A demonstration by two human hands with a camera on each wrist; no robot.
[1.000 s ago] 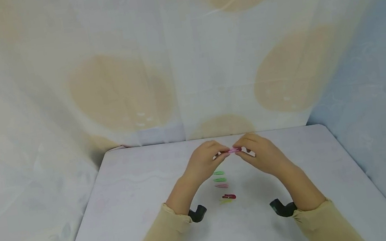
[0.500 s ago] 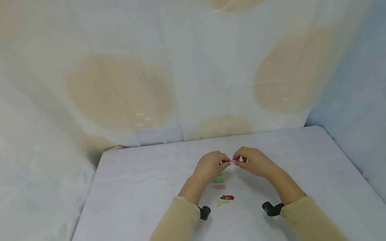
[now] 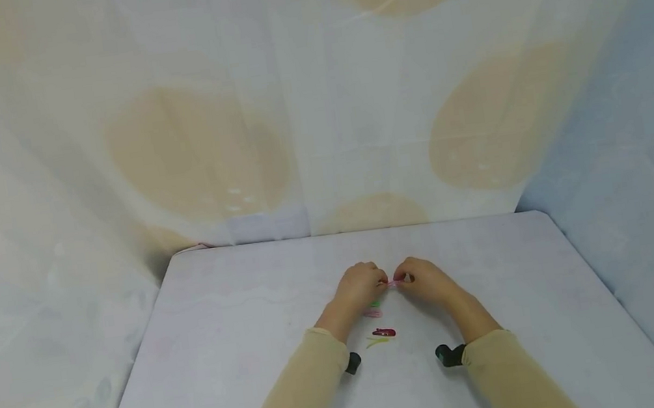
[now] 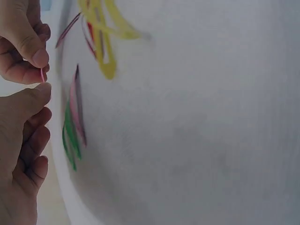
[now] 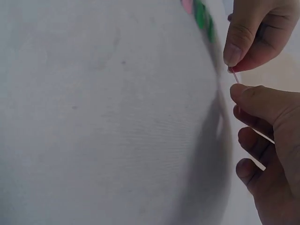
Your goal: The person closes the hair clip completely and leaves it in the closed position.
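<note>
A small pink hair clip (image 3: 394,283) is pinched at its two ends between both hands, low over the white table (image 3: 225,327). My left hand (image 3: 382,283) pinches the clip's left end with thumb and forefinger. My right hand (image 3: 403,281) pinches the right end the same way. In the left wrist view the clip (image 4: 42,75) shows as a thin pink sliver between the left thumb (image 4: 29,101) and the right fingertips (image 4: 33,54). The right wrist view shows the clip (image 5: 235,76) edge-on between the two hands.
More clips lie in a row on the table just below the hands: green (image 3: 375,304), pink (image 3: 372,313), dark red (image 3: 384,332) and yellow-green (image 3: 377,342). Black wrist cameras (image 3: 353,363) (image 3: 450,355) sit at both sleeves. Draped cloth (image 3: 317,129) walls the table's back and sides.
Both hands have come down and toward me with the pink clip still pinched between them, and now cover the top of the clip row.
</note>
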